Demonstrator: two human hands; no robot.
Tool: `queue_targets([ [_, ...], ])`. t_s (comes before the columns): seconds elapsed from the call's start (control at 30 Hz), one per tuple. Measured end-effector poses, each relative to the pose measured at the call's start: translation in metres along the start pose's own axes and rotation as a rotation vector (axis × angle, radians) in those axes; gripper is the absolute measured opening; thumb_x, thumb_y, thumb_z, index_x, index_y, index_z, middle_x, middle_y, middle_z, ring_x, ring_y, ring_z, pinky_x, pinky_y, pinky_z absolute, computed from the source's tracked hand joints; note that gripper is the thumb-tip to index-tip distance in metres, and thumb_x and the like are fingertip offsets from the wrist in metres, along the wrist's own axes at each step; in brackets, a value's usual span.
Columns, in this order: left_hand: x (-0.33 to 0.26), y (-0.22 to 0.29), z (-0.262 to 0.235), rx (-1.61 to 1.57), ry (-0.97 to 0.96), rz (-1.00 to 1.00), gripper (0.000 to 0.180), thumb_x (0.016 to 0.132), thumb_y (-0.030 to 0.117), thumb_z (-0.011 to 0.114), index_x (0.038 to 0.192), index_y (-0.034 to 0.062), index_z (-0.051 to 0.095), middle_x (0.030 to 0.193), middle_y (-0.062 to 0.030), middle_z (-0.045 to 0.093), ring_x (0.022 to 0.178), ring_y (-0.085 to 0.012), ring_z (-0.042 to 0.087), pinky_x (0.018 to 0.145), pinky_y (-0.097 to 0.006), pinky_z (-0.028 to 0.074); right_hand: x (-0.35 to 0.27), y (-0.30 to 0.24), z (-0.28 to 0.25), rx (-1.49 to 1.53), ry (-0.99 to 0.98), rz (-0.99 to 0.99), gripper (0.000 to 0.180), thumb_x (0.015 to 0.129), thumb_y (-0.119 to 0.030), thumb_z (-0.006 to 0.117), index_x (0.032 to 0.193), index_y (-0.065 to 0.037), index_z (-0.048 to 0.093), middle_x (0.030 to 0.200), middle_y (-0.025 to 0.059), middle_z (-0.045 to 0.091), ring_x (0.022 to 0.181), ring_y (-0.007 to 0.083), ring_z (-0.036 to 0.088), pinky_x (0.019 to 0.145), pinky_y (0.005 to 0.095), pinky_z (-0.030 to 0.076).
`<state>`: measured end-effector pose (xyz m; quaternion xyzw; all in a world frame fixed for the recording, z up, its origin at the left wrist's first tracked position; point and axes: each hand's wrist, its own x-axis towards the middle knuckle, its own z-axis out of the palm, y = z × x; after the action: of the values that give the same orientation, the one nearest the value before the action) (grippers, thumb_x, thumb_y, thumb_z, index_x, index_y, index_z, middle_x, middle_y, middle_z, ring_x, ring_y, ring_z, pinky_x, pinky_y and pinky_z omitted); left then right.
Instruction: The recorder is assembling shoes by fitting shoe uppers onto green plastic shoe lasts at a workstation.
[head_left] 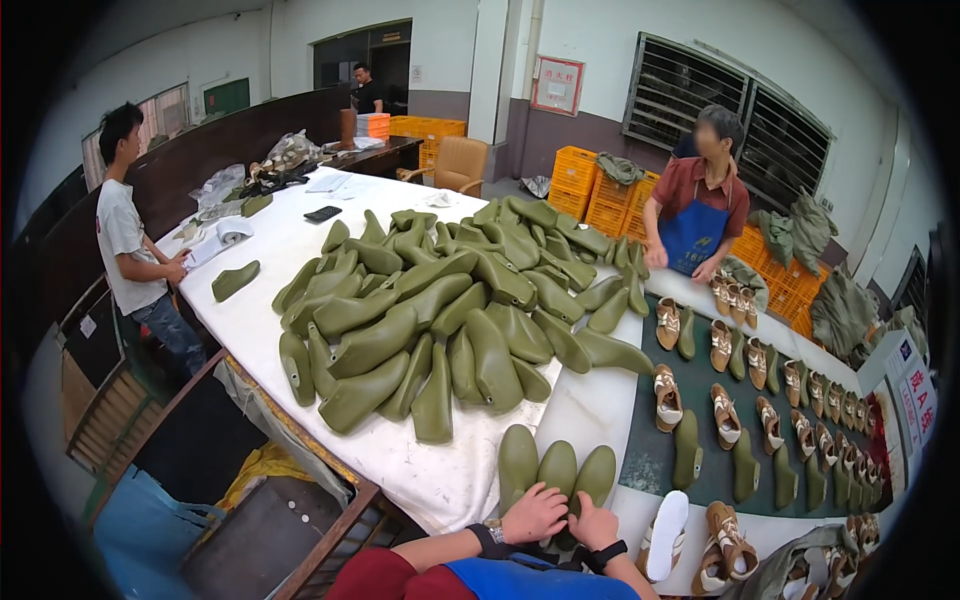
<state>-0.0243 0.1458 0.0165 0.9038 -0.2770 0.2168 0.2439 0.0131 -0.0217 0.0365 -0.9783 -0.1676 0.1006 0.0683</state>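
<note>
Three olive-green shoe lasts stand side by side at the table's near edge: a left one [517, 462], a middle one [557, 466] and a right one [596, 472]. My left hand [535, 514], with a watch at the wrist, is closed over the lower part of the middle last. Beside it, my right hand [595, 523], wearing a black wristband, is closed on the lower end of the right last. The undersides of both grips are hidden. Just ahead lies a large heap of loose green shoe lasts [440, 290] on the white-covered table [390, 470].
To the right, a dark green conveyor belt [650, 470] carries rows of brown-and-white shoes [727, 415] and lasts. A white insole-topped shoe [665, 535] lies near my right arm. A co-worker in a blue apron [695, 225] stands across; another person [130, 230] stands left. Orange crates [573, 178] are stacked behind.
</note>
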Motion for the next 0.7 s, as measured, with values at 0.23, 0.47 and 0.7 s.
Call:
queue_targets([
  [0.23,0.013,-0.004,-0.013,0.197,0.041,-0.151,0.037,0.082,0.041,0.057,0.097,0.0071,0.061,0.096,-0.0115,0.059,0.097,-0.0261,0.056,0.092,-0.044,0.037,0.001,-0.002,-0.002,0.049,0.004,0.044,0.050,0.079,-0.040,0.056,0.124,-0.019,0.046,0.077,0.0175,0.066,0.071,0.0364,0.065,0.063,0.0468,0.050],
  [0.47,0.021,-0.004,-0.008,0.180,-0.044,-0.142,0.035,0.079,0.038,0.061,0.097,0.0080,0.063,0.100,-0.0097,0.060,0.089,-0.0232,0.059,0.086,-0.039,0.041,0.000,-0.004,-0.002,0.121,0.029,0.091,0.047,0.079,-0.038,0.057,0.123,-0.023,0.048,0.074,0.0172,0.065,0.068,0.0357,0.064,0.061,0.0460,0.051],
  [0.7,0.024,-0.004,-0.008,0.153,-0.066,-0.134,0.035,0.076,0.036,0.063,0.096,0.0080,0.063,0.102,-0.0107,0.061,0.088,-0.0236,0.059,0.081,-0.039,0.042,0.000,-0.004,0.002,0.153,0.075,0.101,0.046,0.079,-0.035,0.057,0.122,-0.022,0.048,0.072,0.0160,0.065,0.066,0.0345,0.064,0.056,0.0451,0.050],
])
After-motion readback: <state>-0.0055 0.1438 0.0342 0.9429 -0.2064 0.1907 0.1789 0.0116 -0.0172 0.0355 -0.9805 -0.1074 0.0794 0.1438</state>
